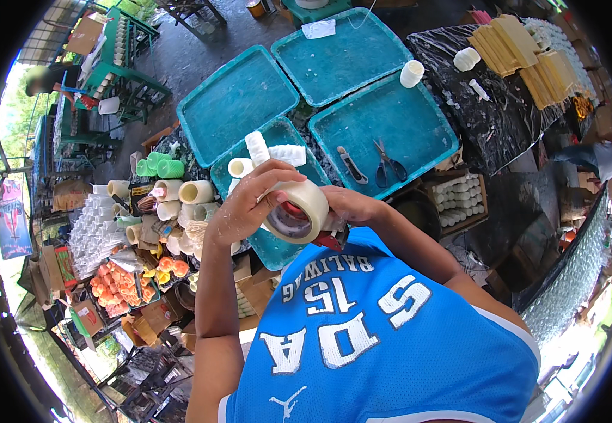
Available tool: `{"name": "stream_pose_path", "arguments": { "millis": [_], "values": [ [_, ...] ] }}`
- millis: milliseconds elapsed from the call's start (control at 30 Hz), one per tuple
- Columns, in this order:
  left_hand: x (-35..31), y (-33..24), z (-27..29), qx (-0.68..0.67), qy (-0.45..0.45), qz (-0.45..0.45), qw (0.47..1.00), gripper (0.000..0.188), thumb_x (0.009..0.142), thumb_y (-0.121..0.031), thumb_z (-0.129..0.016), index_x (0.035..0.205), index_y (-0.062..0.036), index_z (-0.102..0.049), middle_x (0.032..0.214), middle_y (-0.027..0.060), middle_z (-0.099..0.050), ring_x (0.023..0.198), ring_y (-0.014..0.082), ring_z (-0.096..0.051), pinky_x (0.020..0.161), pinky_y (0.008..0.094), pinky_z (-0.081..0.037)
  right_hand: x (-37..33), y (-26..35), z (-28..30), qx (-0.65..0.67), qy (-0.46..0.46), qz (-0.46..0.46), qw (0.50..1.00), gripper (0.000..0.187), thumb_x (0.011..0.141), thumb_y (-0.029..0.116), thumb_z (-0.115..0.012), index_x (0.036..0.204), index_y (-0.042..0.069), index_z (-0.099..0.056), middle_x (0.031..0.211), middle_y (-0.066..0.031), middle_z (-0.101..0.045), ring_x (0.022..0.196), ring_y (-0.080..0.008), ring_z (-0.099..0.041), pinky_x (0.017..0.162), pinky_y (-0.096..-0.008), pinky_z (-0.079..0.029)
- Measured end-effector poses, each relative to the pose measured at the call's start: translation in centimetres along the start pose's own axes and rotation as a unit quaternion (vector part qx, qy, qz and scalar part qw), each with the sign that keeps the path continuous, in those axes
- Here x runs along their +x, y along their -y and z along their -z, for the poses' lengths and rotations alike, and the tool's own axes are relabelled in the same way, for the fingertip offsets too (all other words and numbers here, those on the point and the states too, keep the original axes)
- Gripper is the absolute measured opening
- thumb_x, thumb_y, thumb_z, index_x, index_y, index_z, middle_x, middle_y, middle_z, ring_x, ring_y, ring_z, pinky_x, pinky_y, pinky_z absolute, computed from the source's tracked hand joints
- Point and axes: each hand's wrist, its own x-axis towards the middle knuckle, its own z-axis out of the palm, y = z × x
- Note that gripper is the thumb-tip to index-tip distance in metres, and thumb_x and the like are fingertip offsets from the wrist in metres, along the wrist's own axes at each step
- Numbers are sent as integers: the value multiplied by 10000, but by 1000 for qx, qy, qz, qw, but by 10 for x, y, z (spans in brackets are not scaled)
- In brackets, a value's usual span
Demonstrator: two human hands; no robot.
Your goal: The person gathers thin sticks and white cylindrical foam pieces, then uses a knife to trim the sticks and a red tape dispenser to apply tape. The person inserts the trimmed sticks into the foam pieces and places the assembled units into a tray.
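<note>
Holding lg. tape roll, pale yel., round, thick, w/ red dispenser

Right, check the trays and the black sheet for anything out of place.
Only mild untidiness: a white paper lies across the far tray's rim, pale specks dot that tray, and a small white piece lies loose on the wrinkled black sheet.

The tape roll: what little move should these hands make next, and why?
Perhaps turn the tape roll slightly with the left hand while the right hand steadies it: the left hand curls over its edge, and the right hand sits at its other side.
</note>
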Motion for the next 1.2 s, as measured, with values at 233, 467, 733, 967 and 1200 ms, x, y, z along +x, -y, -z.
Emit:
{"name": "stream_pose_path", "arguments": {
  "millis": [233, 467, 733, 967, 1200],
  "values": [
    [-7, 2, -12, 20, -17, 17, 1000, 330, 1030, -65, -637, 1349, -44, -720, 1342, 122, -653, 1253, 309, -636, 1068, 415, -506, 1, -16, -2, 114, -76, 33, 990, 461, 1161, 346, -528, 1539, 83, -498, 1320, -85, -667, 1138, -142, -705, 890, -296, -606],
    [-13, 1, -14, 29, -1, 25, 999, 334, 1008, -37, -650, 1328, -45, -745, 1363, 126, -640, 1267, 309, -637, 1080, 415, -501, -6, -22, -1, 163, -53, 40, 984, 471, 1155, 347, -541, 1540, 78, -497, 1317, -95, -662, 1216, -161, -671, 1011, -343, -581],
    [-15, 2, -37, -17, -23, 24, 999, 344, 1007, 6, -629, 1328, -56, -738, 1376, 126, -604, 1331, 317, -588, 1119, 420, -470, -20, -3, -22, 274, -9, -9, 962, 766, 1124, 651, -379, 1635, 81, -388, 1505, -127, -584, 1384, -275, -582, 1188, -465, -438],
    [-8, 34, -58, -86, -42, 20, 995, 480, 1049, -197, -648, 1507, -76, -570, 1478, 138, -467, 1391, 296, -481, 1180, 405, -394, -27, -27, -9, 373, 69, -13, 925, 1039, 968, 912, -309, 1648, 133, -406, 1623, -123, -516, 1483, -299, -507, 1251, -499, -365],
    [12, 63, -83, -205, -139, 28, 969, 549, 1124, -442, -579, 1475, -21, -560, 1475, 82, -542, 1242, 190, -583, 1076, 347, -471, -48, -35, -1, 313, 6, 84, 946, 856, 1055, 749, -440, 1649, 134, -403, 1459, -100, -632, 1235, -252, -663, 1063, -412, -510]
  ]
}}
